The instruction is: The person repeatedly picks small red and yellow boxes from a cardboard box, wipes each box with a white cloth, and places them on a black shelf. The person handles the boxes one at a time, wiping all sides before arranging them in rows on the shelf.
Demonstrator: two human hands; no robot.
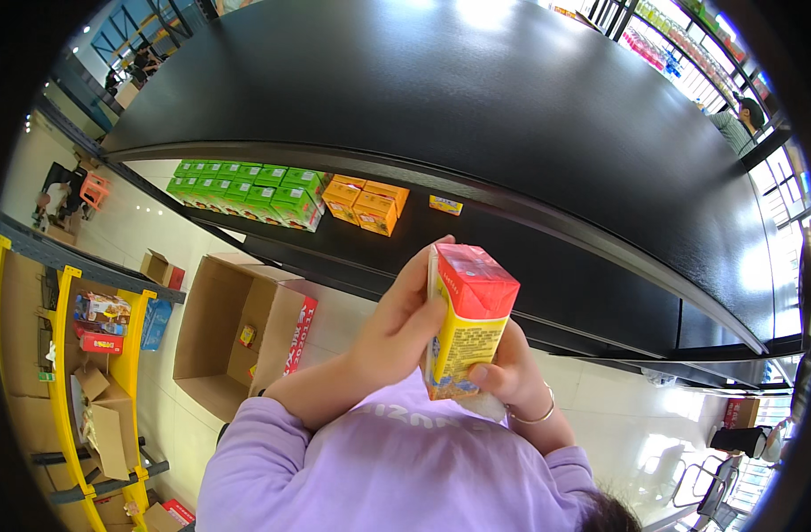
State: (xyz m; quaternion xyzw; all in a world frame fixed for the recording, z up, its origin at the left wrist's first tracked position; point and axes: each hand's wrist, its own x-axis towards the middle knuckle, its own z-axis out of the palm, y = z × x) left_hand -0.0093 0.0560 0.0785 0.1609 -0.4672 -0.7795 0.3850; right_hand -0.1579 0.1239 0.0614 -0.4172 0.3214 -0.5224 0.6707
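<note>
A red and yellow drink carton (pixel 475 319) is held upright, tilted a little, between both hands in front of the chest. My left hand (pixel 409 312) grips its upper left side, the fingers hidden behind it. My right hand (pixel 505 372) holds the lower right side, thumb on the printed face, with a piece of white cloth (pixel 482 405) beneath. Beyond the hands, on the lower black shelf, stand rows of green cartons (pixel 259 189), several orange cartons (pixel 365 203) beside them, and one small yellow pack (pixel 445 204) farther right.
A wide black upper shelf (pixel 445 86) overhangs the lower one. To the left, an open cardboard box (pixel 213 332) with small yellow packs stands near a yellow-framed rack (pixel 66 332). A metal-framed chair (pixel 718 485) is at the lower right. A person (pixel 738 126) is at the far upper right.
</note>
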